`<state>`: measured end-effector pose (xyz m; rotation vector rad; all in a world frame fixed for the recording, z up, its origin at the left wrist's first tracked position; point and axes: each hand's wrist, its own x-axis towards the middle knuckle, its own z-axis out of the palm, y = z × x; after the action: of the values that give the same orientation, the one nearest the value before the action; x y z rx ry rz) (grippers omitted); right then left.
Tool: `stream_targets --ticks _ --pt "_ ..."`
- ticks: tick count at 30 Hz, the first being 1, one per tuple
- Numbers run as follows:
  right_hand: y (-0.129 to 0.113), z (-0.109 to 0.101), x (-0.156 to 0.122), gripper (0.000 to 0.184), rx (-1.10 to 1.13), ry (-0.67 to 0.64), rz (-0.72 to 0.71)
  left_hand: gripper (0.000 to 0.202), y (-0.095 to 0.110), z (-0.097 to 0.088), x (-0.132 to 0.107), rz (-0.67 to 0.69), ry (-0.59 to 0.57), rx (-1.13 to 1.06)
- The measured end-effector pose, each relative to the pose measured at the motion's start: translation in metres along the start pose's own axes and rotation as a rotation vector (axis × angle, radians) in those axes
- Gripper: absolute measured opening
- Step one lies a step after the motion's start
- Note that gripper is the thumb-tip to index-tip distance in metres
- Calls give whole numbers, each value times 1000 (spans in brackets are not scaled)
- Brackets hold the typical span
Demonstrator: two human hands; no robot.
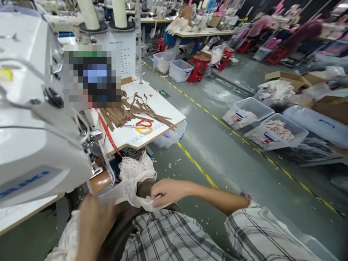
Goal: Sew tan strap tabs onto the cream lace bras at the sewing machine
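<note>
A white lace bra [130, 186] hangs over my lap, below the front corner of the white worktable. My right hand [168, 192] is closed with thumb and fingers pinched on its edge. To the left, my left hand [96, 219] is smeared by motion, close to the sheer fabric stretched toward the machine; its grip is unclear. More white lace fabric [67, 235] lies beneath my left arm. Just beyond that hand stands a white industrial sewing machine [40, 145], its rounded arm end [100, 181] near the fabric.
On the worktable [165, 108] lie brown fabric strips [116, 116] and scissors [144, 127] with red and yellow handles. A red strip [108, 136] hangs off its edge. Clear plastic bins [280, 132], red stools [198, 69] and yellow floor tape [195, 163] are to the right.
</note>
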<state>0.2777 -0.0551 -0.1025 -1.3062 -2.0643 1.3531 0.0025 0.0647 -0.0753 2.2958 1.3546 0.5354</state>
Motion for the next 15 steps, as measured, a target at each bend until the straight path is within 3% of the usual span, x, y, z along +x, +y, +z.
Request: stream_targets --ticks 2,3,5,7,9,12,14,15 --pt "-19 -6 11 26 35 21 -88 59 30 30 -7 93 -374 -341" --pt "-23 -14 16 25 39 38 -107 50 42 43 -14 87 -579 -483" --pt "-20 -42 22 20 3 174 -50 39 55 59 -25 -27 -792 -627" --pt "-6 -86 26 15 -73 468 107 45 58 64 -31 -87 -925 -723" --pt "11 -141 31 25 -100 696 210 44 56 60 -30 -110 -973 -804" --pt "28 -213 40 28 -96 896 308 43 53 50 -27 -229 -888 -887" --pt "25 -234 45 29 -82 960 323 44 51 43 -28 -361 -800 -973" --pt "20 -233 47 30 -71 962 305 45 50 40 -30 -435 -756 -1038"
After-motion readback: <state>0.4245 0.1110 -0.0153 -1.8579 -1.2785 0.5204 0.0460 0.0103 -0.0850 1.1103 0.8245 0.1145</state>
